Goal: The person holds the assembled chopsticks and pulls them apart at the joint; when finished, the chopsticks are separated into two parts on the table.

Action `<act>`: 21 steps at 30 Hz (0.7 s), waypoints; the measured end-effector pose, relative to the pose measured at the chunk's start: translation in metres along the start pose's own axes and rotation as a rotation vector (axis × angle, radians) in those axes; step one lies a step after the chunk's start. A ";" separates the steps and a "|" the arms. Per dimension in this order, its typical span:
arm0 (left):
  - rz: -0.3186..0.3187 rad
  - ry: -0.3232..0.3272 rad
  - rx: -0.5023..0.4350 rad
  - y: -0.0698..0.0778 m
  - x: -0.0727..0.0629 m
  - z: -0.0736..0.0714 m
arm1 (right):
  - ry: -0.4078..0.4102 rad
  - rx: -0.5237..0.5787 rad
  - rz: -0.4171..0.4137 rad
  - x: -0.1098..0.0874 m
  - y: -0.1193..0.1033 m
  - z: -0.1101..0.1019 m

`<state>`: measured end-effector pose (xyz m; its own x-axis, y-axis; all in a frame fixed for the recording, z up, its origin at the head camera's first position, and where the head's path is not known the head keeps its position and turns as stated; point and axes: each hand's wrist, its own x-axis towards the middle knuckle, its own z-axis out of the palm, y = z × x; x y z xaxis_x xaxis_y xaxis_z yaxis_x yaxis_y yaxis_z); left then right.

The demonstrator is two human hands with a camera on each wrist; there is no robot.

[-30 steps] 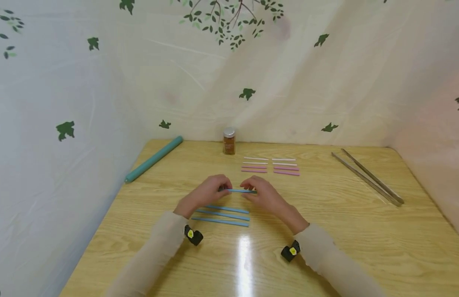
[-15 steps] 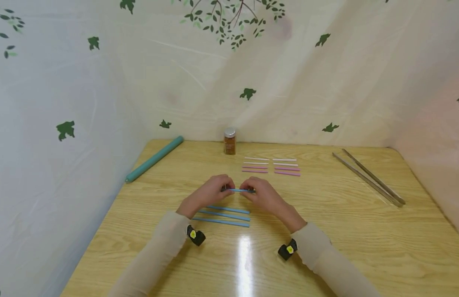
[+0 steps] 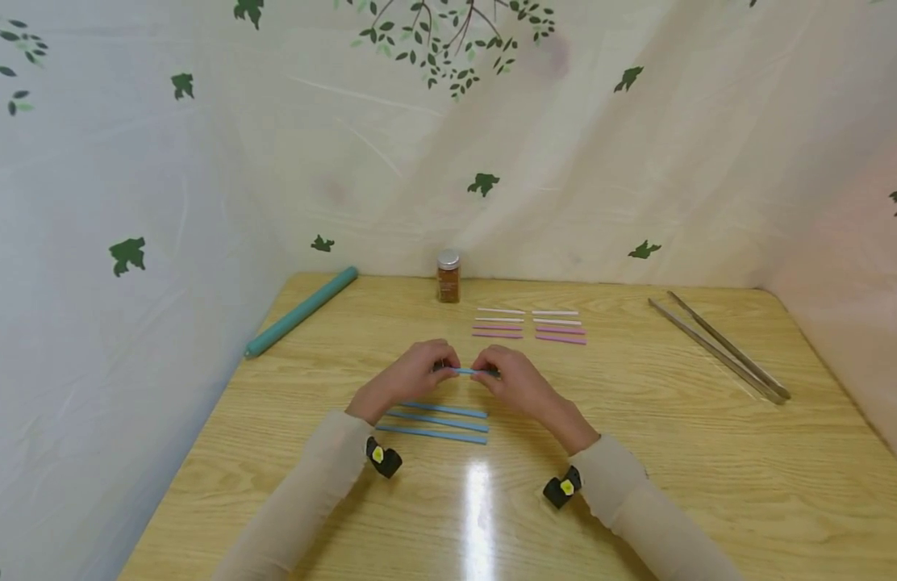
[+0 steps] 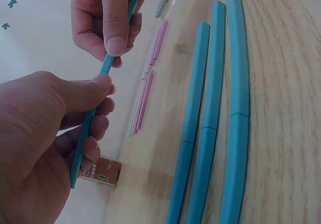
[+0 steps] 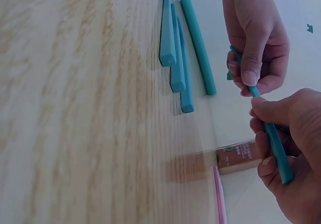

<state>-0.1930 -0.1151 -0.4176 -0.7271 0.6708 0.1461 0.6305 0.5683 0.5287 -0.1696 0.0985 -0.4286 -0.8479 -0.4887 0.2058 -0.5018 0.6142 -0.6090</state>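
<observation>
Above the table, both hands hold one slim blue stick (image 3: 465, 371), shaped like a chopstick. My left hand (image 3: 418, 373) grips one end, its thumb laid along the stick. My right hand (image 3: 519, 378) pinches the other end, the fingertips of both hands close together. In the left wrist view a seam crosses the held stick (image 4: 83, 138) between the thumbs. Three similar blue sticks (image 3: 448, 422) lie side by side on the table, nearer the body and partly behind the left forearm. Each shows a seam around its middle in the left wrist view.
Behind the hands lie short white sticks (image 3: 555, 312) and pink sticks (image 3: 561, 330) in two columns. A spice jar (image 3: 448, 278) stands near the back edge. A teal rod (image 3: 301, 313) lies at the left, metal tongs (image 3: 720, 347) at the right. Patterned cloth hangs around.
The hands have drawn closer together along the blue stick, so less of it shows between them. The sticks on the table have not moved.
</observation>
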 end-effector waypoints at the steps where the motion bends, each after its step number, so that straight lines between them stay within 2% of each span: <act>1: 0.008 0.006 -0.004 -0.001 0.000 0.000 | 0.000 0.005 0.000 0.000 0.000 0.000; 15: 0.036 0.085 -0.062 -0.007 0.001 0.008 | -0.011 0.029 0.007 -0.003 0.003 -0.001; 21: 0.037 0.105 -0.082 -0.007 0.003 0.009 | 0.012 0.007 -0.010 -0.004 0.007 -0.001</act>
<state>-0.1971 -0.1133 -0.4283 -0.7309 0.6345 0.2514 0.6363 0.5002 0.5874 -0.1693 0.1054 -0.4327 -0.8445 -0.4879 0.2210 -0.5095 0.6048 -0.6120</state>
